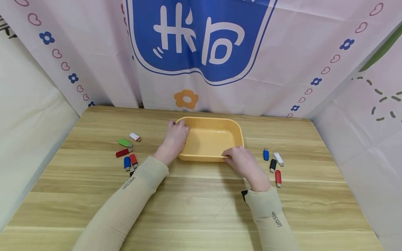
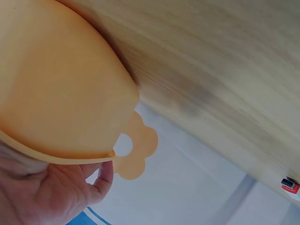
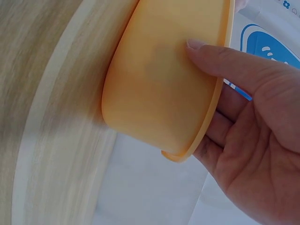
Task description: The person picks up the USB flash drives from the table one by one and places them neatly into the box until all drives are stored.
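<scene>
My left grip [image 1: 176,137] curls over the yellow bin [image 1: 202,158] at its left rim; my right grip [image 1: 244,162] pinches its near-right rim.

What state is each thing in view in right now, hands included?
Yellow bin: upright, held at its rim
Left hand: gripping the bin's left end
Right hand: gripping the bin's near rim
Left-side USB drives: lying loose, connectors exposed, one partly behind the sleeve
Right-side USB drives: lying loose, connectors exposed

The sleeved arms [image 1: 125,207] reach forward, left grip [image 1: 174,140] and right grip [image 1: 246,165] both curled.
</scene>
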{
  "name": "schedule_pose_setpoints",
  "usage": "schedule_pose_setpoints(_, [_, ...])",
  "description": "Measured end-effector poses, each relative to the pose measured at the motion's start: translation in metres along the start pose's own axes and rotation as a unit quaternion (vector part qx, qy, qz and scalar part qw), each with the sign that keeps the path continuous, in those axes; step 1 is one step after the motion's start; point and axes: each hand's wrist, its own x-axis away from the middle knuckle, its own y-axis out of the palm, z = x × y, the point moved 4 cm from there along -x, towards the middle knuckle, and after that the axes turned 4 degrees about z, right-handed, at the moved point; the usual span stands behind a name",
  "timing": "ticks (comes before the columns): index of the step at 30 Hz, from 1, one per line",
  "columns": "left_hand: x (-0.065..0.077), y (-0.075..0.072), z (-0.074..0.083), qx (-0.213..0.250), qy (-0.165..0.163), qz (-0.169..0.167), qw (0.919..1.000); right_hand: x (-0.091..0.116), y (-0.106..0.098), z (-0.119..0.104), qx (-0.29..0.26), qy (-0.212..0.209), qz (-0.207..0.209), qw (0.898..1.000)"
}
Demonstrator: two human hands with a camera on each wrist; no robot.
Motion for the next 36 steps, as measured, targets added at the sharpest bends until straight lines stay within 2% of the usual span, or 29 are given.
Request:
schedule_pose_setpoints(17, [-0.0005, 0.0034, -0.0007, -0.002, 0.010, 0.004, 0.9999, -0.0004, 0.0022, 0.0003, 0.007, 0.010, 0.000, 1.000])
schedule_pose_setpoints(24, [-0.0026, 0.0036, -0.0002, 0.017, 0.002, -0.007, 0.9998, 0.0000, 0.0013, 0.0000, 0.008, 0.008, 0.000, 1.000])
schedule_pose_setpoints(36, [-0.0006, 0.0021, 0.0008, 0.010, 0.010, -0.018, 0.9997, 0.0002, 0.0004, -0.0007, 0.007, 0.008, -0.003, 1.000])
